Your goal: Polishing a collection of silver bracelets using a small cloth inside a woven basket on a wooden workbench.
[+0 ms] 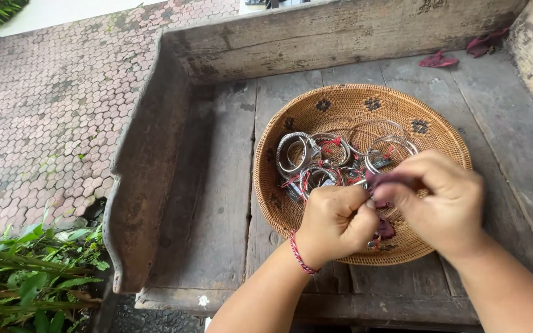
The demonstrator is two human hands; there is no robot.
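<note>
Both my hands low in frame, over near rim of woven basket (334, 108) | left hand (335, 223), red cord on wrist, fingers pinched shut on small dark purple piece (385, 180) | right hand (440, 200) gripping same piece from other side | silver bangles (316, 157) heaped inside basket | basket sits on weathered wooden tray (217, 185).

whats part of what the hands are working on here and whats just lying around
In hand:
- left hand and right hand, pinching a small dark purple piece between them
- woven basket under the hands
- silver bangles with small tags, in the basket

Lying about:
- red petals at the far edge
- wooden bench
- green plants beside the paving
</note>
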